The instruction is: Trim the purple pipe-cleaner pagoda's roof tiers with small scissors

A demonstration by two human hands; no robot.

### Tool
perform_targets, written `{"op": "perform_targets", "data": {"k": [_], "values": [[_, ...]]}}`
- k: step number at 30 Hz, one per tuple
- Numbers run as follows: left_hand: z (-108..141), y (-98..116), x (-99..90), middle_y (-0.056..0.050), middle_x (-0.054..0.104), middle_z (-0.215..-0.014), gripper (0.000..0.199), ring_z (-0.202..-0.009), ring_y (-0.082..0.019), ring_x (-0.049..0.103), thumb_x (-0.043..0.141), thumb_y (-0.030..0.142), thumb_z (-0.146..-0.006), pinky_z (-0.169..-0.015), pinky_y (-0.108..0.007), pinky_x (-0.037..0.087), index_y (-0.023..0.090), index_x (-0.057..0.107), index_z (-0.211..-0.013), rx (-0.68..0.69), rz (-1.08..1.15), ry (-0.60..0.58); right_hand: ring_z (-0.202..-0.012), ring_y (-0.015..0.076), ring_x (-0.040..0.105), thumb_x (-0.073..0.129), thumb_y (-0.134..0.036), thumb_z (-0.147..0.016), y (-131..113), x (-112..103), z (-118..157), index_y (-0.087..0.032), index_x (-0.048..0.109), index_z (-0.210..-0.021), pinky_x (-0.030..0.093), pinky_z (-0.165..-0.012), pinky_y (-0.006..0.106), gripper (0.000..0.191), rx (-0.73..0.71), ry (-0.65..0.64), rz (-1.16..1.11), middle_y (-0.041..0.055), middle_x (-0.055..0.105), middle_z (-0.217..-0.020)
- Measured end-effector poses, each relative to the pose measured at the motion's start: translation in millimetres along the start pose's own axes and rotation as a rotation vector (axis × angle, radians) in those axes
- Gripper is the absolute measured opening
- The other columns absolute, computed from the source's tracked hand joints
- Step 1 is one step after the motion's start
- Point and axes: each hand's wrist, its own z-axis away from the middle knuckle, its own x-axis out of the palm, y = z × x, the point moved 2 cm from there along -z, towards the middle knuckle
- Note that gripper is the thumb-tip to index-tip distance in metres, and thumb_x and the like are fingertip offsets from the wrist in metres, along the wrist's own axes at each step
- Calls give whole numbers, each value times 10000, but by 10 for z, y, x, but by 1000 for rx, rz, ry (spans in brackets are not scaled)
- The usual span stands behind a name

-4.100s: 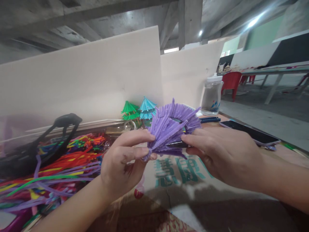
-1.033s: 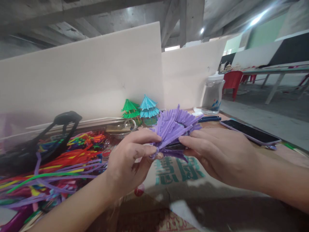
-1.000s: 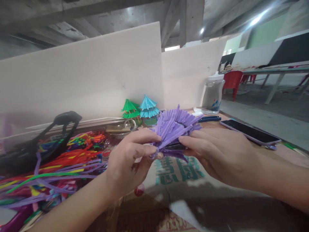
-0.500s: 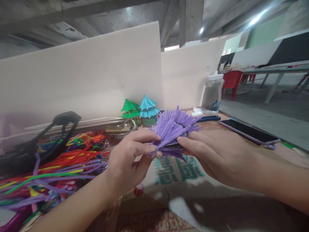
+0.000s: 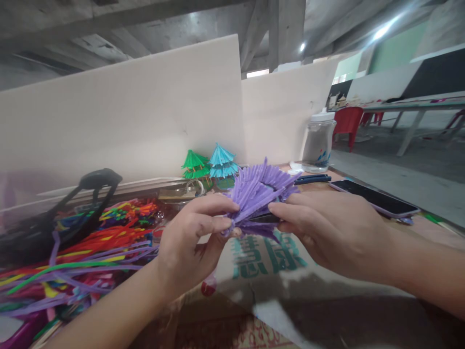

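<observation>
A purple piece made of fuzzy stems (image 5: 256, 191), fanned out like a pleated roof, is held up between both hands. My left hand (image 5: 198, 232) pinches its left corner between thumb and fingers. My right hand (image 5: 327, 228) is closed on its right side, fingertips near a dark strip under the upper layer. A second purple layer shows below. Behind it stand a green tiered model (image 5: 195, 165) and a light blue one (image 5: 222, 161).
Coloured fuzzy stems (image 5: 90, 261) and a black strapped object (image 5: 98, 179) lie at the left. Further right are a clear bottle (image 5: 317, 143), a dark blue pen (image 5: 312, 179) and a phone (image 5: 374, 198). A white panel (image 5: 145, 116) rises behind.
Both hands and the purple piece have shifted very slightly left in view. The grip looks the same.
</observation>
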Motion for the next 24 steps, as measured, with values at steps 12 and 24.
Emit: {"op": "perform_targets", "data": {"k": [12, 24], "values": [[-7, 4, -8, -49, 726, -1016, 217, -1002, -150, 710, 644, 52, -884, -905, -335, 596, 222, 567, -996, 9, -4, -12, -627, 152, 464, 419, -107, -943, -34, -3, -37, -134, 479, -1163, 297, -578, 304, 230, 19, 9, 14, 6, 582, -776], [15, -13, 23, -40, 727, -1018, 220, -1002, -149, 705, 660, 45, -868, -924, -336, 590, 219, 579, -976, -6, 18, 15, -645, 159, 465, 364, -103, -972, -51, 13, -26, -126, 459, -1177, 311, -586, 307, 227, 22, -22, 23, 21, 588, -792]]}}
